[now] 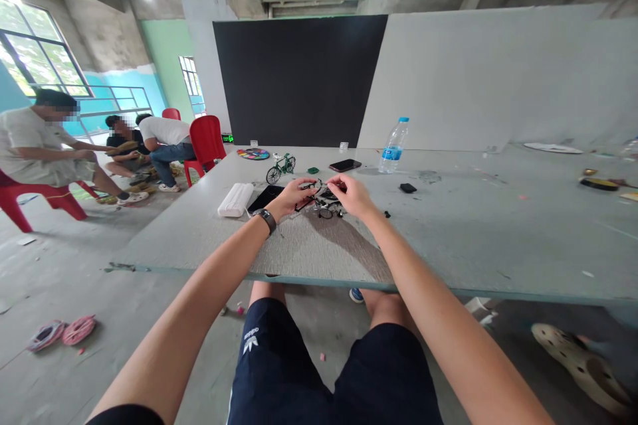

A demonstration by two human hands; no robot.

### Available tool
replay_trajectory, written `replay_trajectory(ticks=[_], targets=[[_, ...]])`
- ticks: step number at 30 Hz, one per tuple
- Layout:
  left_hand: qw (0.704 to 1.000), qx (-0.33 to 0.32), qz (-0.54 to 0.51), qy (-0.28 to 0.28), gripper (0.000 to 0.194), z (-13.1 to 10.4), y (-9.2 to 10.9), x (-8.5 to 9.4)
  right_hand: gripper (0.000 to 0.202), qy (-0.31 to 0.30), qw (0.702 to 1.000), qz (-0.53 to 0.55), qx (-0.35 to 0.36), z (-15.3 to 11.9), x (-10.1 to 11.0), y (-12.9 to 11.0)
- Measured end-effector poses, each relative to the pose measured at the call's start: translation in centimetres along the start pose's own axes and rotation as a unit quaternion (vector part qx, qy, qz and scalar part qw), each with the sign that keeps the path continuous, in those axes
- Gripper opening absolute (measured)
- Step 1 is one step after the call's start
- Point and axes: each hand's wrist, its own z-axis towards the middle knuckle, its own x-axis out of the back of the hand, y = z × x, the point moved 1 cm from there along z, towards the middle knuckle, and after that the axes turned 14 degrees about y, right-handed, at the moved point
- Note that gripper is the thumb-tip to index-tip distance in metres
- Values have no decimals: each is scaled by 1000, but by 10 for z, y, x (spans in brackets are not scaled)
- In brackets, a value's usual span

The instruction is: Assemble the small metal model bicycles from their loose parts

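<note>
My left hand (293, 196), with a dark band on its wrist, has its fingers closed on a black toy bicycle frame (304, 204) above the table. Close beside it, my right hand (353, 195) is pinched at the frame's far end; what lies between its fingertips is too small to make out. Beneath both hands lie loose small bicycle parts (326, 213), among them a spoked wheel, partly hidden by the fingers. A green model bicycle (280, 169) stands upright just beyond my left hand. Past the hands lies a small green piece (312, 170).
Left of my hands are a white block-shaped device (236, 200) and a black phone (266, 198). Farther back lie another phone (345, 165) and a colourful disc (253, 154). A water bottle (392, 151) and a small black item (407, 188) are to the right. People sit at far left.
</note>
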Motion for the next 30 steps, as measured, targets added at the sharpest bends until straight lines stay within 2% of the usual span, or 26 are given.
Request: replay_trajectory(ticks=[3, 6, 9, 17, 22, 30], targets=[[1000, -3, 6, -3, 38, -1, 0, 0, 29, 21, 997, 67, -25, 1, -2, 0], [1000, 1, -2, -9, 39, 0, -1, 0, 44, 58, 980, 168, -86, 1, -4, 2], [1000, 14, -12, -15, 37, 0, -1, 1, 46, 55, 971, 206, -107, 0, -7, 0], [999, 10, -2, -37, 33, 1, -4, 1, 38, 19, 987, 152, -39, -7, -11, -19], [999, 6, 16, -45, 35, 2, -4, 1, 38, -5, 990, 136, -25, -8, -12, -21], [999, -2, 29, -41, 32, 2, -4, 0, 36, -8, 990, 138, -18, -9, -9, -24]])
